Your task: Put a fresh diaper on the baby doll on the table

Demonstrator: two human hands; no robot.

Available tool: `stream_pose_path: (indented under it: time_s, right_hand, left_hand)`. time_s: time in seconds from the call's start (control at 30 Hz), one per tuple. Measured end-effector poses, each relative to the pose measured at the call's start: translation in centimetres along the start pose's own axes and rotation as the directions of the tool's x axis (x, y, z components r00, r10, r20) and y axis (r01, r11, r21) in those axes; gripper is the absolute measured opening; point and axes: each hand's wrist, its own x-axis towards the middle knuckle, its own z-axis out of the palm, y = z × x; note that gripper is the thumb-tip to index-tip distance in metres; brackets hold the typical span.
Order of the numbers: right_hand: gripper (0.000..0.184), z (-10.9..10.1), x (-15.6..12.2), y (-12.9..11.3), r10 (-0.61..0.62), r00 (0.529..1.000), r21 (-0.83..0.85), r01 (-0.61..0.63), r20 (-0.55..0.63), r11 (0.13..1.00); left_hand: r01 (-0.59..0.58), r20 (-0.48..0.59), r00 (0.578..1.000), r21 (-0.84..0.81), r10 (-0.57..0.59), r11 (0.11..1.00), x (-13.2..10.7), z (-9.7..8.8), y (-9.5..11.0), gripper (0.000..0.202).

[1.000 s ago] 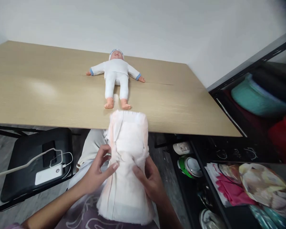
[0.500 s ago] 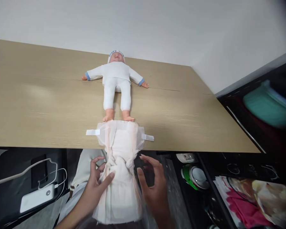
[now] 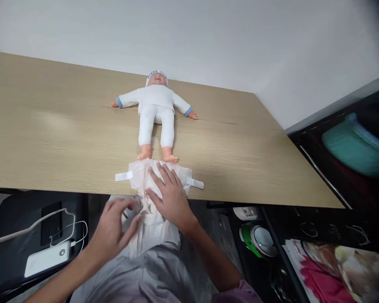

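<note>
An unfolded white diaper [image 3: 135, 235] lies with its upper end on the table and its lower part hanging over the front edge. Its two white tabs stick out left and right. My right hand [image 3: 170, 200] rests flat on the diaper's upper half, fingers stretched out. At the diaper's left edge my left hand [image 3: 116, 223] has thumb and forefinger closed on the gathered side. Just beyond the diaper's top edge, a doll [image 3: 156, 101] in white clothes and a printed cap lies on its back, arms spread, feet towards me.
The wooden table [image 3: 66, 147] meets a white wall at the back. Left below it, a white power bank [image 3: 47, 259] with cables sits on a black surface. At right are a dark shelf with a teal container [image 3: 358, 147], a round tin [image 3: 262, 240] and a pink cloth [image 3: 322, 277].
My right hand has moved from beside the diaper onto its upper half and flattened. My left hand has shifted slightly left and closed at the edge. The diaper's lower part now sits higher.
</note>
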Motion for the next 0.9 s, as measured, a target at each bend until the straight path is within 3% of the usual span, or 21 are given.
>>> stream_pose_path:
  time_s: [0.1, 0.17, 0.23, 0.3, 0.37, 0.47, 0.53, 0.63, 0.77, 0.9]
  right_hand:
    - [0.069, 0.3, 0.3, 0.2, -0.026, 1.0, -0.025, 0.025, -0.013, 0.999]
    - [0.068, 0.4, 0.4, 0.2, -0.034, 0.999, -0.036, 0.033, -0.019, 0.999]
    - [0.067, 0.6, 0.6, 0.3, -0.04, 0.999, -0.045, 0.039, -0.025, 0.998]
    - [0.066, 0.9, 0.6, 0.4, -0.046, 0.998, -0.056, 0.044, -0.031, 0.997]
    - [0.066, 1.2, 0.7, 0.6, -0.054, 0.998, -0.07, 0.051, -0.034, 0.996]
    - [0.066, 1.4, 0.8, 0.8, -0.067, 0.997, -0.083, 0.064, -0.033, 0.994]
    - [0.066, 1.4, 0.8, 0.9, -0.078, 0.996, -0.078, 0.074, -0.039, 0.994]
    - [0.066, 1.3, 0.8, 0.8, -0.086, 0.996, -0.066, 0.083, -0.037, 0.994]
    - [0.066, 1.0, 0.6, 0.5, -0.066, 0.998, -0.061, 0.064, -0.021, 0.996]
    - [0.069, 0.6, 0.9, 0.4, -0.019, 1.0, -0.059, 0.02, 0.013, 0.998]
  left_hand:
    - [-0.161, -0.26, 0.948, 0.107, 0.184, 0.981, 6.1, -2.0, -1.7, 0.048]
    - [-0.215, -0.329, 0.902, 0.219, 0.28, 0.952, 11.4, -2.6, -2.8, 0.045]
    - [-0.29, -0.197, 0.906, 0.354, 0.375, 0.889, 16.9, -2.9, -3.6, 0.053]
    - [-0.42, 0.09, 0.899, 0.459, 0.43, 0.783, 21.5, -2.8, -4.1, 0.068]
    - [-0.604, 0.394, 0.795, 0.444, 0.461, 0.662, 24.7, -2.5, -4.1, 0.089]
    - [-0.755, 0.624, 0.628, 0.343, 0.465, 0.559, 27.3, -1.8, -3.8, 0.105]
    - [-0.779, 0.673, 0.579, 0.292, 0.46, 0.555, 28.3, -1.2, -3.8, 0.102]
    - [-0.8, 0.692, 0.538, 0.241, 0.48, 0.55, 29.4, -0.3, -4.1, 0.085]
    - [-0.828, 0.651, 0.51, 0.195, 0.562, 0.525, 30.5, 0.9, -4.4, 0.04]
    - [-0.803, 0.573, 0.519, 0.074, 0.634, 0.591, 32.0, 0.9, -3.2, 0.034]
